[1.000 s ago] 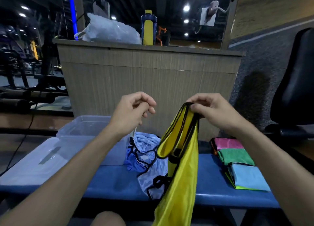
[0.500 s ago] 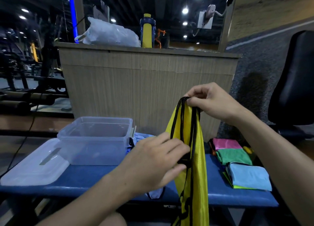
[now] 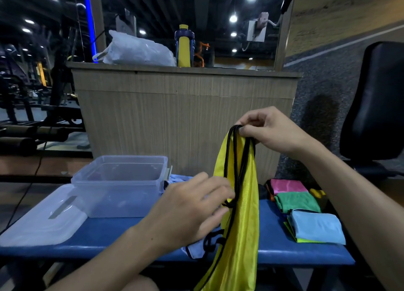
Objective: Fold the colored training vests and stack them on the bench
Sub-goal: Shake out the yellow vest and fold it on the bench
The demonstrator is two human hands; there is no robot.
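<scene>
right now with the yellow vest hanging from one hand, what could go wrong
The yellow vest hangs from the right hand with its tail below the bench edge, so it may drag or fold crooked. The left hand is at its black trim; a snag could twist it. The blue vest beneath might get pulled off.

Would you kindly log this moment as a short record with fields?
right hand: pinches the top of the yellow vest, which hangs down
left hand: fingers at the vest's black trim, grip unclear
folded vests: pink, green, light blue on the bench, right end
unfolded: blue vest behind the yellow one
clear bin: open, lid beside it
</scene>
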